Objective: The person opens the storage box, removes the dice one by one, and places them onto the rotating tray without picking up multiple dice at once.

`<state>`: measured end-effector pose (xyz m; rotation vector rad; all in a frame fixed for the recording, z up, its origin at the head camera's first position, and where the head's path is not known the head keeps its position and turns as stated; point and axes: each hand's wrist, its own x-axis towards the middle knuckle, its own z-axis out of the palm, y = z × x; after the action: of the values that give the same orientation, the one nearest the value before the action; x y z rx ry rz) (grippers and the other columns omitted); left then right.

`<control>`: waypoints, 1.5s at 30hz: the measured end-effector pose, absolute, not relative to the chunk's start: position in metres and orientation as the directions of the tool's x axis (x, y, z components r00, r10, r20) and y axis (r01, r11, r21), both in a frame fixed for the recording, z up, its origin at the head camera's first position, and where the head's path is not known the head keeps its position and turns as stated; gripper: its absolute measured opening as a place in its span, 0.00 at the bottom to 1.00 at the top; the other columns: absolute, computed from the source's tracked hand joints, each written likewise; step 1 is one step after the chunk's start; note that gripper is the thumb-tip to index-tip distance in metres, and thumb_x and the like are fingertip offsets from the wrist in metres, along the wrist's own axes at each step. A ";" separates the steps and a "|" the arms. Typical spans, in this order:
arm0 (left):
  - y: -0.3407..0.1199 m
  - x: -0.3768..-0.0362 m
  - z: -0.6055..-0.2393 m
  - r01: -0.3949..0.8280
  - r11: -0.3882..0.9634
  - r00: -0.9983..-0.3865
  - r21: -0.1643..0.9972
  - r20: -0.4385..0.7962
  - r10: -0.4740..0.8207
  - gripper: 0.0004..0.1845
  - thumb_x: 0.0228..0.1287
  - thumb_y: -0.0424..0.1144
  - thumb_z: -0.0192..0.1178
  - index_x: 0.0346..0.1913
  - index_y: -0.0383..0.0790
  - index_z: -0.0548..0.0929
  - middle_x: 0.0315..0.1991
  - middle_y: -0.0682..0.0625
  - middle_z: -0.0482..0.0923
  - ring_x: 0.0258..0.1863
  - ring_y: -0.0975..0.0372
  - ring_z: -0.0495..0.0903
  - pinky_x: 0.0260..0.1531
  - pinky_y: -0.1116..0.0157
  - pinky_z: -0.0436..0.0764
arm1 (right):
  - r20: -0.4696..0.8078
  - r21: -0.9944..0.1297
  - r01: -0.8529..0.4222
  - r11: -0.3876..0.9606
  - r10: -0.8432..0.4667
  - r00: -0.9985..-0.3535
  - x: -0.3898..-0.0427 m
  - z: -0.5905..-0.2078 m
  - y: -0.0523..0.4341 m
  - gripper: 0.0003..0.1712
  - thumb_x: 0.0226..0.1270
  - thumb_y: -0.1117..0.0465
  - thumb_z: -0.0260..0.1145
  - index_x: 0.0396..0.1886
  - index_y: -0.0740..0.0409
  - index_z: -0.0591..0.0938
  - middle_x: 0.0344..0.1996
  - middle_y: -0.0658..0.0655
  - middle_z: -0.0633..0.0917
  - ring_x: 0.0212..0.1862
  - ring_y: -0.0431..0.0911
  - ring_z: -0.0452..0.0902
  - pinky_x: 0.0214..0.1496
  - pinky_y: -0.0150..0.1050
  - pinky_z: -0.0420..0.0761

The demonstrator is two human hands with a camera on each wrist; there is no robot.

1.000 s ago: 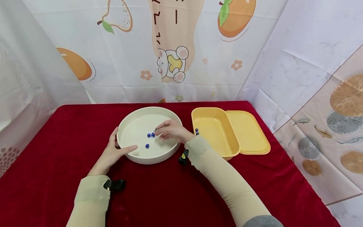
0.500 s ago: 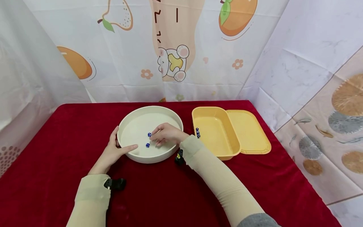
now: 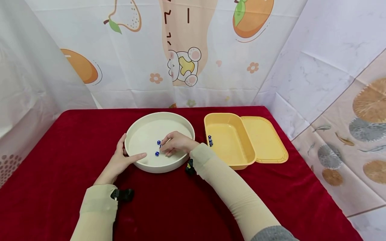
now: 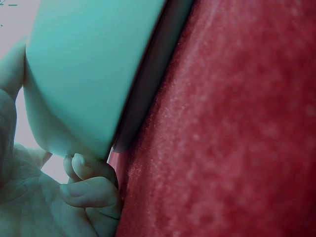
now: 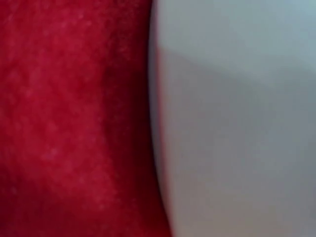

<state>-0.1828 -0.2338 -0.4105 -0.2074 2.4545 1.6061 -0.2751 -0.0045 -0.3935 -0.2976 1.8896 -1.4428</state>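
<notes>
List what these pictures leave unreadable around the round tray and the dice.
- Pips on the blue dice: too small in the head view.
- Whether the right hand holds a die: its curled fingers hide the grip.
- Right wrist view: only blurred tray wall and red cloth.
- Left hand: mostly cut off by the left wrist view's edge.

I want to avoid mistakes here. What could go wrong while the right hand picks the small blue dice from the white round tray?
The dice are tiny and lie close together, so the right hand may pinch badly and drop one, or knock its neighbour away. The left hand grips only the near rim of the round tray; a hard push could perhaps tilt or slide it on the red cloth.
</notes>
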 end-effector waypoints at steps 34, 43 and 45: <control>-0.235 -0.182 -0.410 -0.225 0.400 -0.970 0.888 -0.243 -0.004 0.66 0.60 0.55 0.69 0.77 0.58 0.21 0.75 0.31 0.51 0.72 0.48 0.56 0.70 0.45 0.58 | -0.368 -0.908 0.156 0.389 -0.562 -0.741 -0.273 -0.396 -0.005 0.12 0.60 0.71 0.70 0.43 0.70 0.82 0.20 0.54 0.82 0.21 0.41 0.76 0.25 0.30 0.80; -0.235 -0.183 -0.411 -0.240 0.412 -0.966 0.879 -0.260 -0.008 0.65 0.61 0.55 0.67 0.77 0.57 0.21 0.73 0.33 0.54 0.71 0.48 0.56 0.68 0.45 0.59 | -0.318 -0.917 0.124 0.378 -0.511 -0.798 -0.273 -0.389 -0.002 0.12 0.60 0.69 0.72 0.43 0.66 0.84 0.20 0.55 0.83 0.24 0.42 0.78 0.28 0.31 0.78; -0.235 -0.183 -0.410 -0.237 0.414 -0.967 0.879 -0.256 -0.009 0.65 0.61 0.55 0.68 0.77 0.57 0.21 0.72 0.33 0.55 0.71 0.48 0.56 0.68 0.46 0.59 | -0.316 -0.918 0.127 0.376 -0.501 -0.806 -0.273 -0.386 -0.001 0.11 0.60 0.68 0.72 0.43 0.66 0.85 0.22 0.54 0.84 0.25 0.42 0.79 0.29 0.31 0.80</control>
<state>-0.1827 -0.2347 -0.4103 -0.2167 2.4565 1.5801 -0.2734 -0.0011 -0.3862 -0.3211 2.0779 -1.4573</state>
